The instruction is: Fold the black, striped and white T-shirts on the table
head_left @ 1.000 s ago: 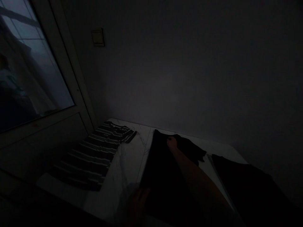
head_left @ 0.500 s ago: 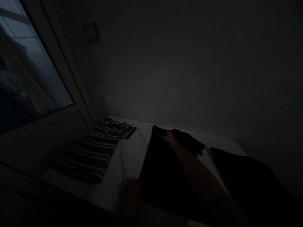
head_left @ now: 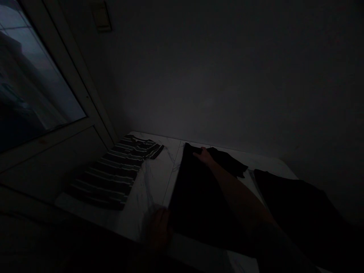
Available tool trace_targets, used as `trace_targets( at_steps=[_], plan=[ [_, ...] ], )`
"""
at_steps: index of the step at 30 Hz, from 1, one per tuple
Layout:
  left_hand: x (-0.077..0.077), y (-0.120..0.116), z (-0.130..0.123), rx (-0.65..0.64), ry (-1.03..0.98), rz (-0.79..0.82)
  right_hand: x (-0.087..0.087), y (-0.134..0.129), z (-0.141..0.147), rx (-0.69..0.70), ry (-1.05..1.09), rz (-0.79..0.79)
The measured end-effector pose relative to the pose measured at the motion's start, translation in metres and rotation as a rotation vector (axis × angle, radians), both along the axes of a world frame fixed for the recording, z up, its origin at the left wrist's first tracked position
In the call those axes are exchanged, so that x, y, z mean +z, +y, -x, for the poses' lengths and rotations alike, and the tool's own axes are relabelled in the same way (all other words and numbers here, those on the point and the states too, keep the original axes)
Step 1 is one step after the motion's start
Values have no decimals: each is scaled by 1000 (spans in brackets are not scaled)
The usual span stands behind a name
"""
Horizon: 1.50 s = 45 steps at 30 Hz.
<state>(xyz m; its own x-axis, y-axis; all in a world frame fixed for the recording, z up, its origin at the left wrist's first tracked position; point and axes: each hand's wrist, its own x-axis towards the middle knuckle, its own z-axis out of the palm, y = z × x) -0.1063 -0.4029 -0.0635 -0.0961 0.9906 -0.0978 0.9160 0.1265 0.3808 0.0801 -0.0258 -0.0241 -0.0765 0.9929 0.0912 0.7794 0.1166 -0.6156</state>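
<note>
A black T-shirt (head_left: 199, 197) lies spread on a white marble-patterned table (head_left: 153, 178), its short sleeve pointing right. My right hand (head_left: 203, 154) reaches across it to the neckline, thumb and fingers apart against the cloth. At the shirt's lower left edge, my left hand (head_left: 160, 225) has its bent fingers closed on the fabric, though deep shadow hides much of them. To the left lies a dark striped T-shirt (head_left: 110, 174) with light stripes, laid flat. Another black garment (head_left: 295, 204) lies to the right, its details lost in the dark.
A plain wall (head_left: 199, 91) rises behind the table. On the left stands a framed door (head_left: 71, 132) with a glass pane, and a light switch (head_left: 101, 17) sits on the wall beside it. The room is very dim.
The view has tilted down a little, so the wall and table sit higher. My right hand has edged up to the black T-shirt's neckline. My left hand stays at its edge.
</note>
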Motion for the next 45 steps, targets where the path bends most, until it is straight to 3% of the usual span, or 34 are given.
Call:
trace_targets(
  at_steps=[4,9,16,21,26,31,34,37,41,45],
  plan=[
    [-5,0,-1,-18,78,-70,-1,-2,-5,84,2,-7],
    [-12,1,-2,-78,162,-284,5,-2,-8,69,-10,-37],
    [-9,1,-3,-162,201,-185,9,-13,-11,96,-71,-44],
    [-9,-1,-4,-201,196,-169,22,-29,-12,126,-119,-83],
    [2,-11,2,-259,41,-287,34,-87,-18,322,-149,-116],
    [20,0,15,-147,-153,-302,31,-193,-37,640,-214,-94],
    [28,33,24,-141,-140,-303,24,-253,-41,718,-212,-81],
    [40,90,31,-197,-113,-317,14,-289,-32,744,-219,-95],
    [64,200,37,-212,-75,-164,-7,-304,-13,672,-203,-105],
    [80,308,40,-187,-44,-128,-35,-308,3,673,-195,-172]
  ],
)
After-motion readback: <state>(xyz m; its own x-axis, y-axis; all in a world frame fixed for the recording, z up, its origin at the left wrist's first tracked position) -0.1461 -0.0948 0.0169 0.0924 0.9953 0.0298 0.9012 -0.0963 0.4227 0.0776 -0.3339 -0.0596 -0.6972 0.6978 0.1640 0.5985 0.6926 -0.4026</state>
